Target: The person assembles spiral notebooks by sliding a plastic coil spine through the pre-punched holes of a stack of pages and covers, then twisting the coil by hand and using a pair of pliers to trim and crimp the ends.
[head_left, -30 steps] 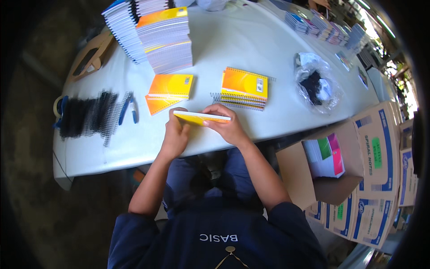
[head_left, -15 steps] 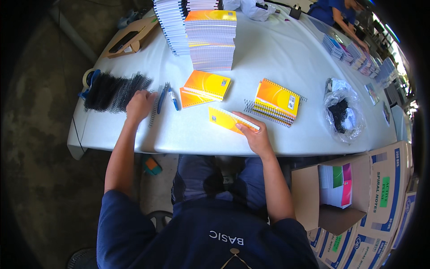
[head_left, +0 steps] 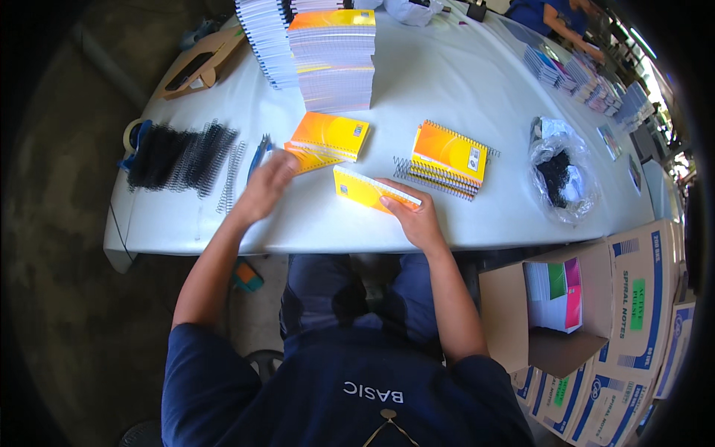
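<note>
My right hand [head_left: 418, 225] grips a small yellow-orange notebook block [head_left: 363, 188] by its right end, tilted above the table, a row of punched holes along its upper edge. My left hand [head_left: 267, 186] is smeared by motion beside blue-handled pliers [head_left: 258, 155]; whether a wire coil is in its fingers cannot be made out. Left of it lie many black spiral coils [head_left: 182, 160], with a few loose ones [head_left: 231, 179] closest to the hand. Two yellow-orange notebook blocks [head_left: 329, 132] lie overlapped ahead. Right of them sits a pile of spiral-threaded notebooks [head_left: 449, 153], coil ends sticking out.
Tall notebook stacks [head_left: 335, 71] stand at the back. A tape roll [head_left: 132, 138] and a cardboard piece [head_left: 201, 67] lie left. Rightward are a clear plastic bag [head_left: 566, 182] with black coils and an open carton [head_left: 503, 313]. A co-worker's arm [head_left: 573, 31] reaches over notebooks far right.
My left hand has moved right, from the coil pile to beside the pliers. My right hand keeps its hold on the notebook block. The whole view has shifted slightly.
</note>
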Tool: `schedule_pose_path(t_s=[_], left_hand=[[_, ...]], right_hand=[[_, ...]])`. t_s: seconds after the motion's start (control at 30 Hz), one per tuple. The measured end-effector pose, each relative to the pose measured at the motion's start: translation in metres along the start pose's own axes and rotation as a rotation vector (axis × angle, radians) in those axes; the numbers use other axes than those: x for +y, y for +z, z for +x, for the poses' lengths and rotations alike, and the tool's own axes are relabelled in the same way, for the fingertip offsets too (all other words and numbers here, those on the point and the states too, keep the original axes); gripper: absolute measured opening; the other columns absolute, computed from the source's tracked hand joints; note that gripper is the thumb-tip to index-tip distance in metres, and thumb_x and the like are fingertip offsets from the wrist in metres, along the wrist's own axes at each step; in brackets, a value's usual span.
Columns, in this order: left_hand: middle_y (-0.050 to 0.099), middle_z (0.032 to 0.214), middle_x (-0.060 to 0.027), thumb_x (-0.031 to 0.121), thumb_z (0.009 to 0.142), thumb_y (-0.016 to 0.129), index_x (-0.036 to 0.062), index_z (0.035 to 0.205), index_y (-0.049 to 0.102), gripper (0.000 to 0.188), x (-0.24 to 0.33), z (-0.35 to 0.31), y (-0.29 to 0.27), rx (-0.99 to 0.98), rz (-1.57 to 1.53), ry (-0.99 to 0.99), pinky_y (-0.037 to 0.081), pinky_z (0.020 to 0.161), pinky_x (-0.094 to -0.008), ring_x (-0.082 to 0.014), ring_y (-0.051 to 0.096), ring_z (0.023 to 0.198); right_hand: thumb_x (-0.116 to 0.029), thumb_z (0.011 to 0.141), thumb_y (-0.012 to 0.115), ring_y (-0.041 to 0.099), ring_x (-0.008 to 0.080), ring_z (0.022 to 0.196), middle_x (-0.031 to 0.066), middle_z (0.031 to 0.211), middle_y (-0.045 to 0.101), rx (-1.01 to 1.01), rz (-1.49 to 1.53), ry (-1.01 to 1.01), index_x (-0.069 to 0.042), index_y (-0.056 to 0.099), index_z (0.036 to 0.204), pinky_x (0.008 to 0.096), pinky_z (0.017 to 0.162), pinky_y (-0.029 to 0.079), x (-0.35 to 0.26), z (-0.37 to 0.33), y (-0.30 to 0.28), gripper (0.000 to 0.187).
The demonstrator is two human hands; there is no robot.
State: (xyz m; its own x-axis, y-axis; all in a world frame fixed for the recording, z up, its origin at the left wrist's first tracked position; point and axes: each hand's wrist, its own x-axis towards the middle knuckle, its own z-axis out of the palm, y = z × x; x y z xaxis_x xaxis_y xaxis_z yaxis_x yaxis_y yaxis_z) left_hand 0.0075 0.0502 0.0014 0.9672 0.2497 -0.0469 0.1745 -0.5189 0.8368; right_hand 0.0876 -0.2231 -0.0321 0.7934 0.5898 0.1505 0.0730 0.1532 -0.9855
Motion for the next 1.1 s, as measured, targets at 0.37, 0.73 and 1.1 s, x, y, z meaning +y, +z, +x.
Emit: schedule_pose_path(t_s=[0.37,0.73,1.1], left_hand=[[0.039,0.055,0.0027,0.043,0.096,0.039,0.0047,0.075,0.053,0.046,0.037,0.005,0.015,-0.29,-0.507,-0.272,0.027,0.044,-0.0223,-0.0059,0.03,0.045],[0.059,0.099,-0.0117,0.02,0.077,0.069,0.0061,0.106,0.056,0.034,0.063,0.015,0.0,-0.17,0.528,0.508,0.042,0.084,-0.0371,-0.0261,0.056,0.096],[0.027,0.141,-0.029,0.074,0.074,0.038,-0.0041,0.135,0.032,0.1,-0.009,-0.067,0.077,-0.032,0.964,0.715,0.012,0.104,-0.0601,-0.0454,0.025,0.131]], right_hand=[[-0.004,0.086,0.057,0.058,0.0107,0.092,0.0084,0.106,0.064,-0.044,-0.036,0.028,0.0,0.061,0.112,0.0233,0.084,0.046,0.004,0.001,-0.003,0.027],[-0.005,0.085,0.058,0.058,0.0104,0.09,0.0069,0.102,0.065,0.002,-0.033,0.023,0.0,0.062,0.111,0.0234,0.082,0.047,0.0,0.0,0.002,0.027],[0.002,0.082,0.058,0.065,0.0234,0.092,0.0155,0.102,0.066,0.1,-0.306,-0.239,-0.003,0.063,0.109,0.03,0.079,0.049,0.005,-0.033,0.023,0.029]])
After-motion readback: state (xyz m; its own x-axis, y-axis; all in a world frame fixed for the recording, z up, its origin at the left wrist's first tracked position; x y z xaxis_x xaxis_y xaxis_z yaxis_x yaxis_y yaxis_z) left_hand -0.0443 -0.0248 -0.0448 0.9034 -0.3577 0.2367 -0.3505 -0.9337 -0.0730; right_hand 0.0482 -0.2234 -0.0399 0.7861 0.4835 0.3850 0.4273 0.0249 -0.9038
